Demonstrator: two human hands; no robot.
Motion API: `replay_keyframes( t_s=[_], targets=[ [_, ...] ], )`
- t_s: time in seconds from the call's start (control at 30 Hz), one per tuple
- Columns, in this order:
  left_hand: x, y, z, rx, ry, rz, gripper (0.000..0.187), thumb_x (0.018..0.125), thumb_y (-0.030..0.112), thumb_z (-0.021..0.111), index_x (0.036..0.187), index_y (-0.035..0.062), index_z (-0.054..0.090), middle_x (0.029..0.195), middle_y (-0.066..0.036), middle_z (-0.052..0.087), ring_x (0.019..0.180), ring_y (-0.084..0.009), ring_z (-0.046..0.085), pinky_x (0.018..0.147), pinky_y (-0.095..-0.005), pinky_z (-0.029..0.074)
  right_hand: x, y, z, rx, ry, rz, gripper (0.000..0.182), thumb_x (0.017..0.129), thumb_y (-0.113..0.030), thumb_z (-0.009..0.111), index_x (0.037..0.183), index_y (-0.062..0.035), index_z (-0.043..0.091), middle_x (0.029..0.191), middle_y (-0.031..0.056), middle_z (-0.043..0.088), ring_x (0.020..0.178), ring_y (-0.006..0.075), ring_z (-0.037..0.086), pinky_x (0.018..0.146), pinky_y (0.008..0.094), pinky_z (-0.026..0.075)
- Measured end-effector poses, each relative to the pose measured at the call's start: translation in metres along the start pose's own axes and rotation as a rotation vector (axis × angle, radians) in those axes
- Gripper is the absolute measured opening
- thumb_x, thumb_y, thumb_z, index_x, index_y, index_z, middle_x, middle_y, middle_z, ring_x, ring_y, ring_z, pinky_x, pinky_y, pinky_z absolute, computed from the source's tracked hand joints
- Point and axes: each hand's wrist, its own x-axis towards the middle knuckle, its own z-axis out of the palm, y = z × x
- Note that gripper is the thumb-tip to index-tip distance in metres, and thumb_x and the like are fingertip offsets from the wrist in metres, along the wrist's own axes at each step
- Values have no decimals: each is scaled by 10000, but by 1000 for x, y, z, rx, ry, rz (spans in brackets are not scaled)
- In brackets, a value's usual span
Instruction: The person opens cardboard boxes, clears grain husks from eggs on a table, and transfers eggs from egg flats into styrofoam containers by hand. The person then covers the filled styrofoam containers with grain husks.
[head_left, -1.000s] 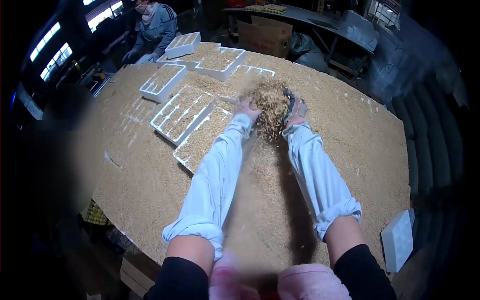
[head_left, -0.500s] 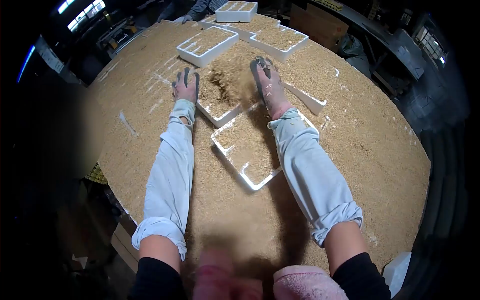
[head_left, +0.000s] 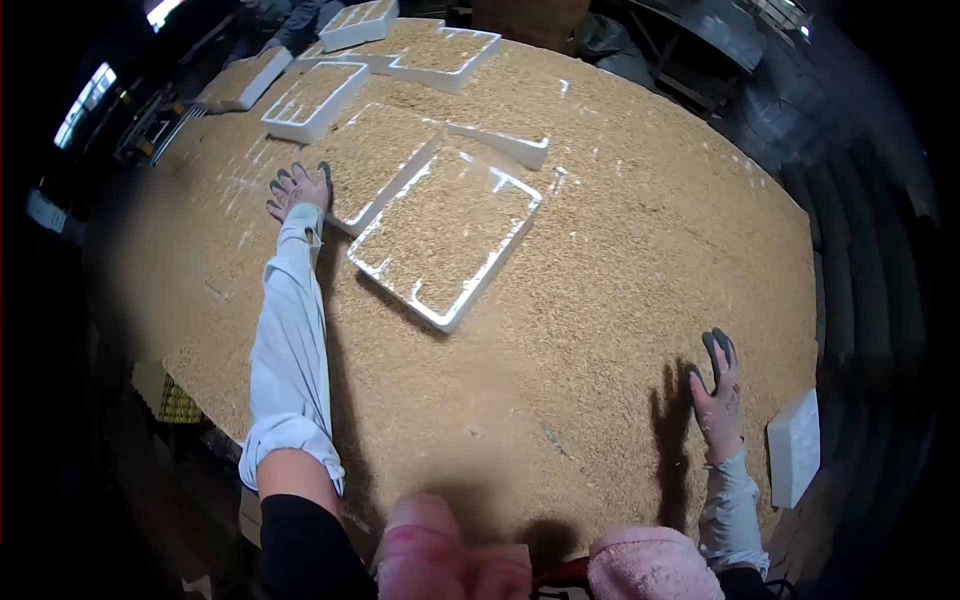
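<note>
My left hand (head_left: 299, 190), in a glove with dark fingertips, spreads its fingers beside a white tray (head_left: 390, 190) filled with loose tan flakes like wood shavings. Overlapping that tray and closer to me is another white tray (head_left: 492, 290), its rim and inner ribs showing through the flakes. My right hand (head_left: 718, 405) is held over the flakes at the right with fingers apart and nothing in them, its shadow falling to the left. A white foam block (head_left: 794, 450) stands just right of it, at the table edge.
Tan flakes cover the whole table (head_left: 620, 300). Several filled white trays, among them a tray (head_left: 312, 100) and a stacked one (head_left: 358, 25), sit at the back left. A co-worker's sleeve and hand (head_left: 275, 45) show there. Another tray (head_left: 515, 145) lies partly buried.
My right hand has swung from the far trays back to the right, near the foam block. My left hand stays by the tray with fingers spread. The view has turned right.
</note>
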Motion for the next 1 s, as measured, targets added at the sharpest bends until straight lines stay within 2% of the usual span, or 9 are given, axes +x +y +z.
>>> replay_keyframes(
  t_s=[0.07, 0.17, 0.23, 0.3, 0.57, 0.63, 0.77, 0.9, 1.0],
  targets=[
    [23, 55, 19, 83, -247, -19, 597, 942, 510, 336, 1462, 228, 252, 1537, -105, 198, 1402, -358, 174, 1117, -530, 135, -57, 38, -46, -244, -7, 118, 721, 703, -254, 724, 1350, -107, 439, 1413, 173, 372, 1307, 389, 313, 1090, 488, 238],
    [40, 112, 78, -66, 28, 691, 492, 954, 458, 346, 1429, 330, 344, 1528, -37, 258, 1382, -354, 234, 1088, -609, 96, -138, 127, -106, -592, -47, 303, 841, 685, -341, 733, 1407, -123, 359, 1452, 174, 312, 1331, 404, 266, 1087, 508, 218],
    [-105, 134, -5, -268, 382, 1163, 466, 949, 373, 399, 1409, 298, 408, 1512, -59, 298, 1390, -367, 215, 1103, -575, 91, -193, 203, -148, -717, -85, 447, 964, 671, -440, 739, 1457, -156, 259, 1474, 202, 268, 1350, 417, 235, 1090, 518, 198],
    [-213, 122, -46, -605, -24, 1424, 477, 935, 322, 413, 1391, 185, 448, 1508, -96, 298, 1391, -389, 200, 1116, -545, 101, -233, 269, -177, -721, -301, 739, 1056, 667, -478, 747, 1485, -185, 147, 1483, 251, 221, 1383, 417, 179, 1115, 516, 155],
    [-401, -88, 58, 1, -150, 841, 712, 887, 405, 504, 1485, 151, 213, 1536, -157, 180, 1390, -414, 173, 1106, -585, 89, -186, 324, -150, -609, 85, 237, 678, 827, -362, 632, 1426, -235, 342, 1419, 211, 337, 1298, 376, 331, 1062, 446, 265],
    [-488, -87, 48, 360, -201, 836, 777, 869, 432, 527, 1489, 127, 174, 1538, -177, 151, 1392, -417, 160, 1097, -605, 77, -137, 298, -111, -560, 32, -41, 620, 862, -422, 575, 1423, -302, 341, 1420, 173, 362, 1265, 331, 389, 1052, 465, 255],
    [-633, -60, 24, 85, -283, 987, 894, 813, 515, 570, 1477, 69, 170, 1516, -228, 163, 1390, -423, 156, 1086, -643, 39, -140, 189, -76, -443, -194, -633, 521, 788, -382, 672, 1270, -317, 485, 1367, 104, 418, 1224, 306, 443, 996, 536, 329],
    [-782, 20, -15, 159, -604, 1320, 959, 714, 624, 635, 1451, 114, 292, 1484, -250, 228, 1358, -508, 142, 1066, -678, 38, -271, 254, -122, -321, -192, -730, 387, 810, -180, 597, 1171, -312, 554, 1395, 89, 438, 1226, 311, 477, 1082, 538, 277],
    [-868, 92, 16, -72, -336, 1520, 991, 622, 584, 719, 1438, 171, 335, 1475, -275, 214, 1364, -506, 115, 1085, -647, 61, -370, 318, -193, -496, -134, -466, 405, 773, -182, 627, 1153, -308, 564, 1395, 85, 432, 1206, 316, 477, 1067, 515, 302]
  ],
)
